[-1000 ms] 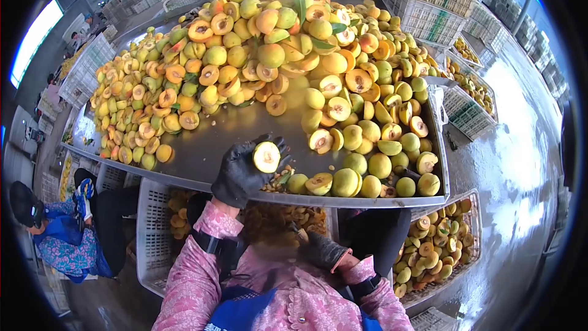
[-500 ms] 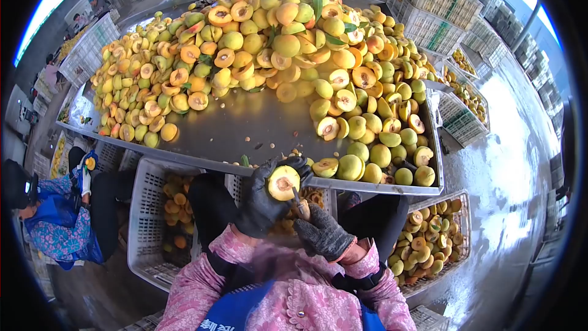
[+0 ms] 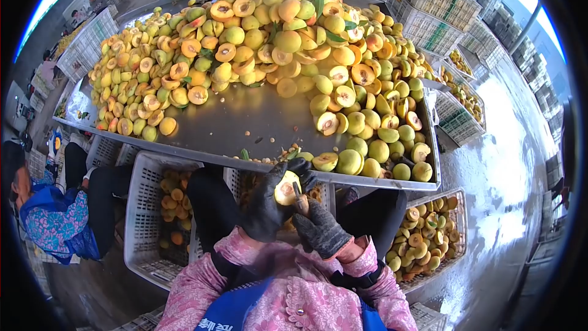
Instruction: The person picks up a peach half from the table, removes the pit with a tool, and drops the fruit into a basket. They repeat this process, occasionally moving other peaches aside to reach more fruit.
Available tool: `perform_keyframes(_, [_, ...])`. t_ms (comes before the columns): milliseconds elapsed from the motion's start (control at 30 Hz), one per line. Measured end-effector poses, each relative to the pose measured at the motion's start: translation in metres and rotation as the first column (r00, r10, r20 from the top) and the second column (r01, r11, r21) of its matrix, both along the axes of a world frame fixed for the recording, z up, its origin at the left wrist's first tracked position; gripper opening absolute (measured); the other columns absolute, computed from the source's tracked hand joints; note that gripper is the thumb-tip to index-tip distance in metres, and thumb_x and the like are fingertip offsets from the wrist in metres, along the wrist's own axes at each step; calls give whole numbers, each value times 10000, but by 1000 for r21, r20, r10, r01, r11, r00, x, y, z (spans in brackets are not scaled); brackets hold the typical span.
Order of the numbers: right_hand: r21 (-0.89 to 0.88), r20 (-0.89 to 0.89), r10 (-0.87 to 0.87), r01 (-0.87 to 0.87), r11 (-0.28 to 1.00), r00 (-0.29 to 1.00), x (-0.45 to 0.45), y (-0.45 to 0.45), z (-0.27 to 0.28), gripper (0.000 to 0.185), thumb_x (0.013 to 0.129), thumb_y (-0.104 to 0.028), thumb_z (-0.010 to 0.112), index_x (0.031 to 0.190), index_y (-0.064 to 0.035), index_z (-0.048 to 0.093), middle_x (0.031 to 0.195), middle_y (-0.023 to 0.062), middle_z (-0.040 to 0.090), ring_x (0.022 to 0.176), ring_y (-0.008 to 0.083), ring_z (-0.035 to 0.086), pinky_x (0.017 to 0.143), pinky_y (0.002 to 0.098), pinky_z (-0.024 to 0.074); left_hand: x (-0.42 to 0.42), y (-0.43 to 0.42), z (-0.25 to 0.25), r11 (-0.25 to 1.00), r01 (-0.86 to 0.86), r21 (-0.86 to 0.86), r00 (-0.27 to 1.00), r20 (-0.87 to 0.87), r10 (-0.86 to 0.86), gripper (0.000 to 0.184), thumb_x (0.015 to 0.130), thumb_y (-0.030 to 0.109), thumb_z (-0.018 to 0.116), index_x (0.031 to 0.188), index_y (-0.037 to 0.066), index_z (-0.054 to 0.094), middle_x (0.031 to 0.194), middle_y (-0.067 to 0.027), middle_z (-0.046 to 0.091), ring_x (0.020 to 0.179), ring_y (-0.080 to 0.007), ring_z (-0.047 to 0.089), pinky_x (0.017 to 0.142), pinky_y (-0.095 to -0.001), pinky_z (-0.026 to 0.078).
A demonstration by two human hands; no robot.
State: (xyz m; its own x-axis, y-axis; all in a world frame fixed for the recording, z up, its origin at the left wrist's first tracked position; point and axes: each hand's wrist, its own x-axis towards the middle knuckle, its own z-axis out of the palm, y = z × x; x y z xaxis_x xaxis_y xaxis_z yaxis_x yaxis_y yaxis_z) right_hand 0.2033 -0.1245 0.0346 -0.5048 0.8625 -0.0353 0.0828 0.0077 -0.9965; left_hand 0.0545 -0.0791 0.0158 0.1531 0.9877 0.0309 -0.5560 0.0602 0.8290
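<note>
A halved yellow fruit [image 3: 285, 189] is held in my left hand [image 3: 262, 207], which wears a black glove; the cut face points up and toward the right. My right hand [image 3: 322, 230], in a dark grey glove, is closed around the wooden handle of a small tool [image 3: 302, 203]. The tool's dark metal tip meets the fruit's cut face near its centre. Both hands are close together just below the front edge of a metal table [image 3: 245, 125]. On that table lies a large heap of halved fruit [image 3: 288, 40].
A crate [image 3: 138, 224] with fruit halves stands at my left leg, another crate [image 3: 462, 233] at my right. At the left a co-worker [image 3: 58, 217] sits in a blue apron. Stacked crates [image 3: 429, 9] rise behind the table's right side.
Over the last second my left hand drew back from above the table with the fruit half, and my right hand raised the tool to it. Since then the fruit has tilted toward the tool.
</note>
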Motion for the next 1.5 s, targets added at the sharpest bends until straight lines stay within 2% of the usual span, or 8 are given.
perform_keyframes(267, [225,44,-40,29,974,998,-11,-2,-3,218,907,-178,481,1097,-102,407,661,-12,483,442,77,434,375,218,336,11,-12,18,991,-132,-17,991,-20,132,403,932,238,394,1176,-75,462,1159,-150,530,1060,-226,521,953,-340,396])
perform_keyframes(433, [-317,302,-83,182,931,950,-23,-2,10,233,885,-127,453,1058,28,465,912,242,518,885,326,539,681,387,423,20,-15,34,981,-192,26,981,28,192,423,939,249,351,1183,-82,446,1134,-149,543,1076,-217,507,948,-339,393])
perform_keyframes(533, [-84,245,-100,124,989,964,-21,-2,7,220,895,-110,438,1069,24,461,895,220,524,861,318,536,688,376,426,19,-12,30,972,-98,-216,914,367,173,430,932,249,344,1185,-85,437,1120,-144,553,1090,-204,497,951,-343,389])
perform_keyframes(700, [65,96,72,-78,995,993,-16,2,-16,213,875,-67,431,1057,27,492,929,197,535,894,311,520,791,388,413,11,-15,30,976,-134,-171,989,33,142,374,919,231,362,1113,-54,507,1081,-136,570,1022,-217,541,925,-331,406])
perform_keyframes(833, [552,791,-30,-692,465,610,0,12,-12,236,854,-49,435,1067,25,506,961,175,537,941,297,508,849,380,396,-13,-13,-27,995,-92,-22,932,-354,79,276,868,133,466,1081,-26,541,1020,-142,591,955,-229,568,871,-324,434])
perform_keyframes(933, [206,136,122,-149,967,983,-4,12,-8,215,848,-160,543,1007,-24,497,851,161,588,756,267,586,656,366,466,-31,-9,-23,964,187,187,726,-688,-8,275,823,60,538,1085,-21,539,983,-156,597,929,-230,576,836,-327,449])
perform_keyframes(1233, [-25,456,68,-64,998,887,-22,15,23,237,850,-186,536,1029,-37,498,806,150,585,764,216,588,615,325,466,-19,-10,-66,988,-150,-44,933,-335,127,287,855,125,527,1100,-24,528,1007,-168,592,923,-270,580,831,-350,453])
perform_keyframes(1500, [324,629,144,-426,845,764,-27,9,-70,215,896,-126,401,1028,-13,527,974,114,541,805,212,523,764,293,417,-8,-9,-29,979,-185,-88,942,-300,151,314,883,232,468,1027,-31,560,940,-129,609,854,-224,600,783,-345,495])
